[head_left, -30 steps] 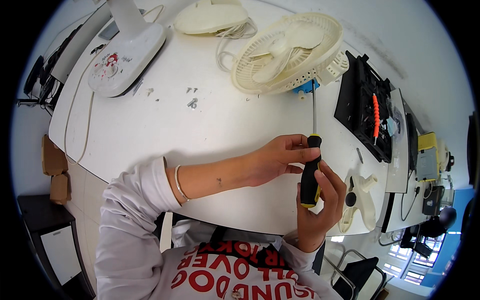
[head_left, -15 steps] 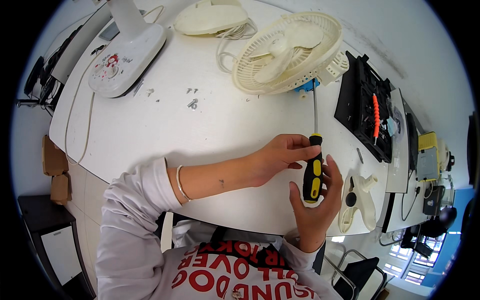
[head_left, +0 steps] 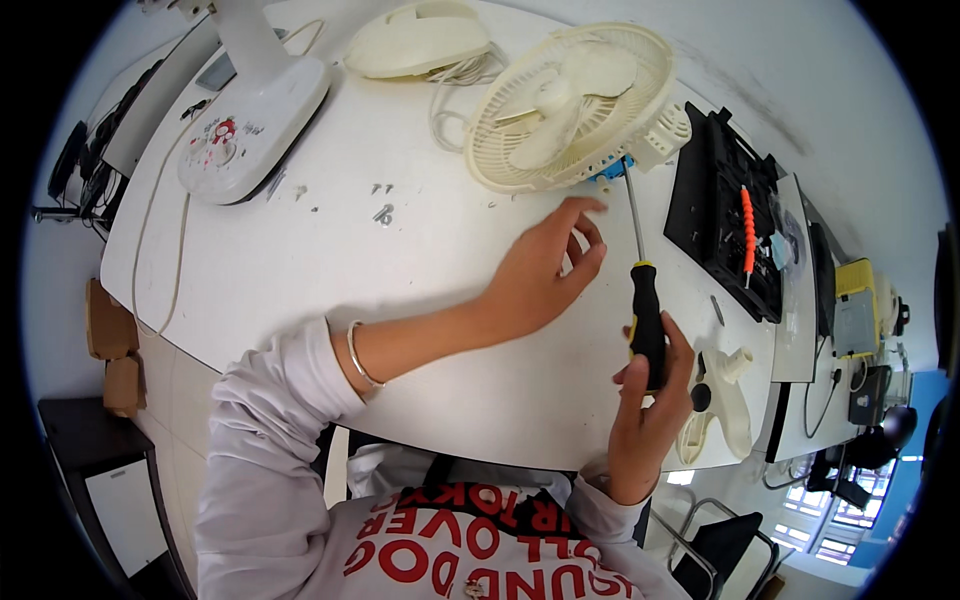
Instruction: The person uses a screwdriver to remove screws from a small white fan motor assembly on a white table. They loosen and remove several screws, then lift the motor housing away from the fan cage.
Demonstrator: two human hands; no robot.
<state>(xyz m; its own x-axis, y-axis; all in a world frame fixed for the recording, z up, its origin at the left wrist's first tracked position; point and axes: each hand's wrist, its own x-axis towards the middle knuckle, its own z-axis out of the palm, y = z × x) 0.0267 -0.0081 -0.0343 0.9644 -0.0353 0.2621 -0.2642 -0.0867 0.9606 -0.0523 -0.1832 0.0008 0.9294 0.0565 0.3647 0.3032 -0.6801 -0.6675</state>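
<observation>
My right hand [head_left: 654, 405] wraps round the lower end of a black-and-yellow screwdriver [head_left: 646, 300]. Its long metal shaft points away from me, and the tip meets or nearly meets a blue part [head_left: 614, 168] at the near edge of a cream fan head [head_left: 590, 90]. That head lies tilted on the white table [head_left: 400, 270], with blades and a slotted cage showing. Left of the shaft, my left hand [head_left: 545, 265] hovers with bent, parted fingers and nothing in them. It is apart from both screwdriver and fan.
Loose screws [head_left: 383, 214] lie mid-table. A white fan base [head_left: 255, 140] stands far left, a cream cover [head_left: 420, 40] with coiled cord at the back. Right of the fan sits a black toolbox [head_left: 715, 190] with an orange flexible shaft [head_left: 748, 230]; nearer is a cream bracket [head_left: 735, 410].
My left hand has let go of the screwdriver and moved away toward the fan. The screwdriver's handle has swung slightly right, and my right hand's fingers have closed round it.
</observation>
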